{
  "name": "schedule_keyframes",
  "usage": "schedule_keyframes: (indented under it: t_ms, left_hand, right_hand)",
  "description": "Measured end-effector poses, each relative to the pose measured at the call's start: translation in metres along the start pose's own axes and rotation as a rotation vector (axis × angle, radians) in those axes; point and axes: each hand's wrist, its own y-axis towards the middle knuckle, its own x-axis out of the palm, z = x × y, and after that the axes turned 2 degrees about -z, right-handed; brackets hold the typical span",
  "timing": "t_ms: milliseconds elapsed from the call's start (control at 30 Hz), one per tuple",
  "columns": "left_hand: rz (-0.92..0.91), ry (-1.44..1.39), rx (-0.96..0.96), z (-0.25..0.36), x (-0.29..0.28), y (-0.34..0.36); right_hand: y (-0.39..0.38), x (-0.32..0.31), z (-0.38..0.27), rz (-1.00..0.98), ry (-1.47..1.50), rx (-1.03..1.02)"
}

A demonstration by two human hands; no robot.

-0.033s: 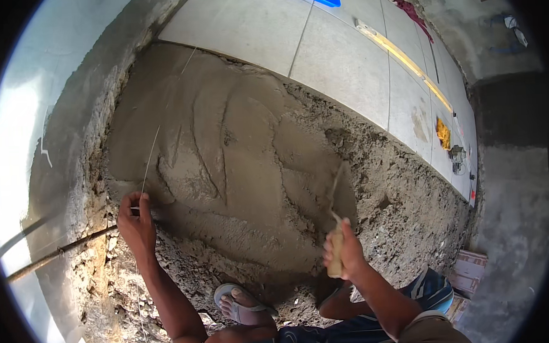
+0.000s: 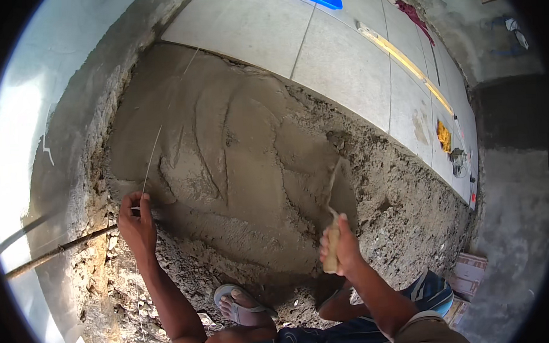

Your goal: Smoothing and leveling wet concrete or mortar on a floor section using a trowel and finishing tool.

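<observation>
Trowel [image 2: 344, 193] seemingly on mortar [image 2: 250, 166] | tiles [image 2: 343, 64] beyond | right grip [image 2: 345, 249] clamps handle [image 2: 332, 264] | left [image 2: 137, 225] pinches string [image 2: 153, 151]

The mortar [image 2: 250, 166]'s middle is clear; a string [image 2: 152, 157] crosses its left.

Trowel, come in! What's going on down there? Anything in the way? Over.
Left hand at thin string. Right hand gripping trowel at grey mortar. Possibly in the way: rod beside left hand.
</observation>
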Motion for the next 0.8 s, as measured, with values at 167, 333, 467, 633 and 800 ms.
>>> schedule_keyframes:
  t_ms: [167,333,467,633,800]
  left_hand:
    - [0.01,0.042,-0.032,-0.005,-0.005,-0.013]
    - [0.016,0.08,-0.064,-0.014,-0.011,-0.029]
    - [0.02,0.105,-0.06,-0.011,-0.016,-0.032]
    - [0.012,0.086,-0.112,-0.002,-0.01,-0.027]
    - [0.007,0.062,-0.071,0.006,-0.011,-0.025]
  right_hand:
    - [0.012,0.02,-0.045,-0.108,-0.393,-0.183]
    - [-0.017,-0.057,-0.046,-0.094,-1.348,-1.114]
    - [-0.054,-0.125,-0.051,-0.32,-1.803,-1.332]
    - [-0.017,-0.134,-0.076,-0.32,-2.134,-1.437]
    - [0.041,-0.053,-0.1,-0.002,-1.885,-1.384]
